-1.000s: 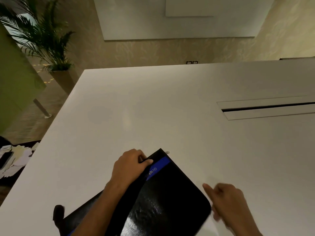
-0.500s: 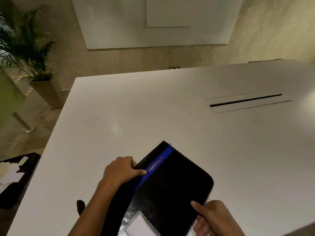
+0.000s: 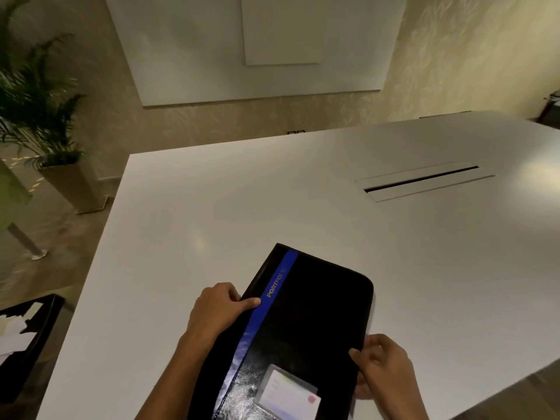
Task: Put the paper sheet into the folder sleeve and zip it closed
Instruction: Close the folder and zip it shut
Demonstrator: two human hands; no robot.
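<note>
Fingers of the left hand clamp the spine edge of a black glossy zip folder lying cover-down on the white surface, its long axis running away from the person. At the folder's opposite edge the right hand pinches the zip side and is the nearer hand for the pull. No paper sheet shows; it is presumably inside. The cover pocket holds a pale card.

- The place looks like an office meeting room.
- A large white table fills most of the view, with a long cable slot set flush into its top.
- A big pale board hangs on the patterned wall, with a socket plate low beneath it.
- A potted palm stands in the corner.
- A black portfolio folder lies on the table, and a dark tray of papers sits off to the left.
</note>
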